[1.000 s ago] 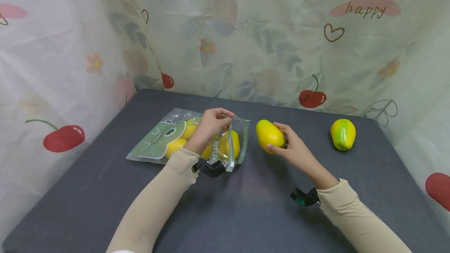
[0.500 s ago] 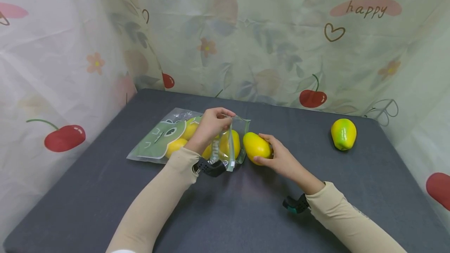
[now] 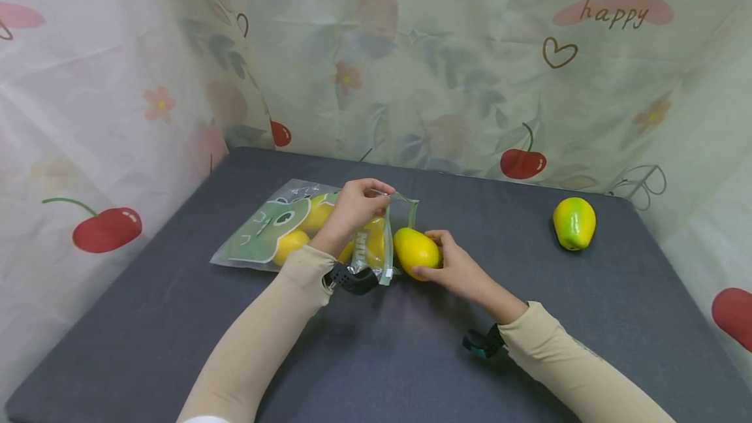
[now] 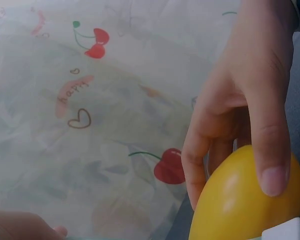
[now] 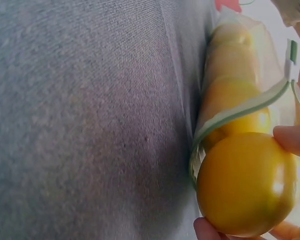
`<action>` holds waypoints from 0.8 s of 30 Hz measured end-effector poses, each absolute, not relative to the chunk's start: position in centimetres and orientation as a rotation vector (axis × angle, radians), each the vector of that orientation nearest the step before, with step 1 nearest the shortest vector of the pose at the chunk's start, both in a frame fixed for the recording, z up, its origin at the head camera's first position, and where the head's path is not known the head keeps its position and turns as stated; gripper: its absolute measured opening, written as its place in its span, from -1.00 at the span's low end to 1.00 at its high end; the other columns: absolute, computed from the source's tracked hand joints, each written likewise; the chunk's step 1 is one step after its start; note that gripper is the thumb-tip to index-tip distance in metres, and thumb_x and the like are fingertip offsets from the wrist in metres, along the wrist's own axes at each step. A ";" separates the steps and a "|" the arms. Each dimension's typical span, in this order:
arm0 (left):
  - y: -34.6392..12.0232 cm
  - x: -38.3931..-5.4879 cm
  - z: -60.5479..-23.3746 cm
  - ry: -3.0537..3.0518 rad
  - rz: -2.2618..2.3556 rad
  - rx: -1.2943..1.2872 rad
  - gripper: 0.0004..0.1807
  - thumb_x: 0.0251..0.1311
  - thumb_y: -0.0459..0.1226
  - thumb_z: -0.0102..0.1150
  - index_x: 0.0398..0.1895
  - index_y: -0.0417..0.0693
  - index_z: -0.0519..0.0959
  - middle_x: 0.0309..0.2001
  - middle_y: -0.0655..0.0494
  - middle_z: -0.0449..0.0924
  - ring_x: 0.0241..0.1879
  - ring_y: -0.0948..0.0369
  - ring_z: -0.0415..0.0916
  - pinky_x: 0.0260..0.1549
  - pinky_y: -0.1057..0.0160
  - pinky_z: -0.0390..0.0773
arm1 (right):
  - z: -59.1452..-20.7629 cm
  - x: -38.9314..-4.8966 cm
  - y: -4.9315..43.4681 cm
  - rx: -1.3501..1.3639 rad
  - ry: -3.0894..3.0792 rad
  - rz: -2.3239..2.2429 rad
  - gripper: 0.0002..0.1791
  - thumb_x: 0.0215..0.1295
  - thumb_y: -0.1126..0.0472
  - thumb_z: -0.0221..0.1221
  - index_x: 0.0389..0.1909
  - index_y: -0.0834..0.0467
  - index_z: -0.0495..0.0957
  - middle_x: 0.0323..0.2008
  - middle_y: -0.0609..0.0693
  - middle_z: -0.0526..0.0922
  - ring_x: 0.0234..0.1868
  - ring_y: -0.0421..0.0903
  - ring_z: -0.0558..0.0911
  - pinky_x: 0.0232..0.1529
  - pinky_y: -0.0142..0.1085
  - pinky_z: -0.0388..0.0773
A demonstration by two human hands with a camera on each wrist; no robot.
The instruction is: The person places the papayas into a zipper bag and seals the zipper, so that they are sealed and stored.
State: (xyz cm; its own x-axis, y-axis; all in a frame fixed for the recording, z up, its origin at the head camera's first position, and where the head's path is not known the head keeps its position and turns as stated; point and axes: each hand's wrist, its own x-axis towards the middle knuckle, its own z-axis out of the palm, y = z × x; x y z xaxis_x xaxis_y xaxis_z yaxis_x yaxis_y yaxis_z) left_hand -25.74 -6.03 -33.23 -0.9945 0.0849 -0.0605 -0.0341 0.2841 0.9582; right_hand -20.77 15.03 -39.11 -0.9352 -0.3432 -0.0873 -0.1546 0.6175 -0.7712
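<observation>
A clear zip bag [image 3: 252, 240] with a green animal-face print lies on its side, several yellow fruits [image 3: 290, 245] inside. My left hand [image 3: 352, 209] pinches the upper edge of its mouth, which gapes toward the right. At that mouth, my right hand [image 3: 461, 271] grips a yellow mango [image 3: 416, 252], fingers behind and thumb in front. In the right wrist view the mango [image 5: 245, 185] sits at the bag's green-edged rim [image 5: 240, 111], with the bagged fruits lined up behind it. The left wrist view shows the right thumb [image 4: 274, 177] lying on the mango.
A yellow-green fruit [image 3: 574, 224] stands by itself at the table's right rear. The dark grey table [image 3: 376, 364] is bordered by printed cloth [image 3: 446, 64] at the back and both sides.
My right hand has carried the mango leftward and down to the bag's mouth, where it now overlaps the opening. My left hand stays on the bag's edge.
</observation>
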 end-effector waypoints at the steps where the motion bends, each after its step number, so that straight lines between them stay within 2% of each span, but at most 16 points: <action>1: -6.0 -25.8 -33.2 2.440 1.819 0.050 -0.73 0.18 -0.40 0.09 -0.06 -0.16 0.64 -0.13 -0.14 0.63 -0.38 0.15 0.50 -0.32 0.33 0.52 | -39.2 -20.8 14.9 -0.410 2.607 -1.227 -0.17 0.20 0.01 0.29 0.36 0.21 0.09 0.26 0.19 0.33 0.11 0.09 0.50 0.07 -0.06 0.48; 11: -6.0 -25.9 -33.4 2.443 1.848 0.086 -0.76 0.19 -0.40 0.11 -0.10 -0.16 0.65 -0.23 -0.04 0.63 -0.41 0.15 0.49 -0.32 0.30 0.54 | -39.8 -21.4 14.1 -0.465 2.578 -1.281 -0.19 0.21 0.01 0.30 0.39 0.19 0.18 0.27 0.24 0.25 0.17 0.17 0.47 0.09 -0.06 0.52; 18: -6.0 -25.7 -33.5 2.435 1.843 0.094 -0.80 0.21 -0.39 0.10 -0.15 -0.09 0.66 -0.20 -0.10 0.63 -0.40 0.13 0.49 -0.17 0.07 0.58 | -39.8 -21.3 13.3 -0.493 2.597 -1.277 -0.19 0.18 -0.02 0.32 0.37 0.14 0.20 0.32 0.12 0.34 0.21 0.11 0.48 0.06 -0.08 0.55; 24: -5.9 -25.8 -33.4 2.463 1.826 0.110 -0.76 0.20 -0.38 0.11 -0.09 -0.16 0.65 -0.22 -0.05 0.64 -0.39 0.14 0.51 -0.26 0.22 0.57 | -39.7 -21.2 13.0 -0.446 2.600 -1.281 -0.24 0.17 -0.01 0.33 0.31 0.15 0.22 0.31 0.10 0.36 0.25 0.11 0.47 0.09 -0.05 0.53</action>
